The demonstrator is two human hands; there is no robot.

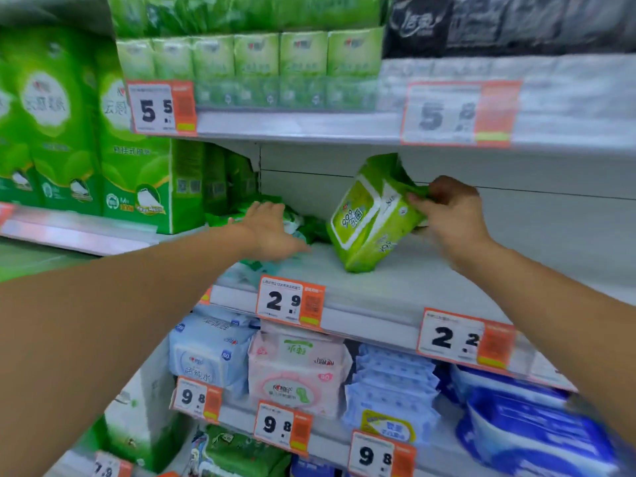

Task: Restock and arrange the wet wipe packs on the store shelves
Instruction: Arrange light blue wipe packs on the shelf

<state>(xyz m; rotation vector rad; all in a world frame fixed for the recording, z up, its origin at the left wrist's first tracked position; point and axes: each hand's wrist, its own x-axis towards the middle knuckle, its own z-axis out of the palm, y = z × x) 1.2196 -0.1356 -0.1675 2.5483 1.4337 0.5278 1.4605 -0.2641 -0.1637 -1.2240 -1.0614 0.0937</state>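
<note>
Our right hand pinches the crimped end seal of a green wet wipe pack, fingers and thumb curled on the thin plastic, so the pack hangs tilted with one lower corner resting on the middle shelf. Our left hand reaches in flat, fingers straight and slightly spread, lying over a loose heap of small green packs at the back left of the same shelf; it grips nothing that we can see. The tilted pack sits just beside that heap, and the shelf to its right is bare white board

We judge the grip to be the weak point: held only by the seal, the pack could swing or slip out and topple forward past the price tag on the shelf lip, down toward the pink pack and pale blue packs below. Setting it down on that one corner could also tip it onto its face. The left hand, sweeping the heap, may nudge small packs off the front edge
</note>
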